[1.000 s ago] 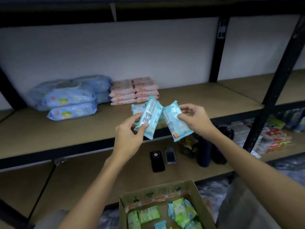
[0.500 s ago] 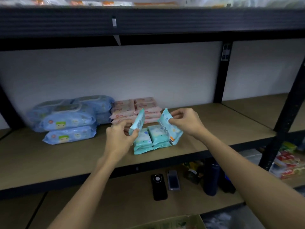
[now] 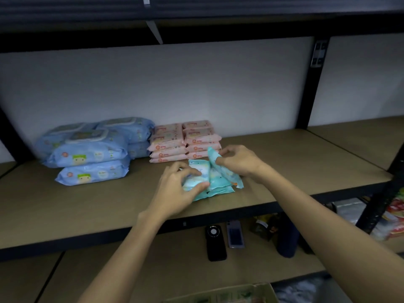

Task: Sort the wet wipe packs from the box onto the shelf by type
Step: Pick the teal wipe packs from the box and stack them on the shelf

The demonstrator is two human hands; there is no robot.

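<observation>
Our fingers (image 3: 197, 187) grasp soft, light teal packs (image 3: 215, 182) before the pink stack (image 3: 185, 141); we should hold their edges.

Head view, one frame. Two arms entered from the bottom edge. Left hand (image 3: 175, 189) and right hand (image 3: 238, 162) were both bare: no gloves, rings, or bandages seen. Left forearm (image 3: 122, 256) was bare from wrist to frame edge; no sleeve, no watch, no band at the wrist. Right forearm (image 3: 323, 228) likewise bare along its whole visible length, no cuff or strap. Fingernails were too blurred to record. No clothing showed anywhere in the frame; upper arms and torso lay outside it.
</observation>
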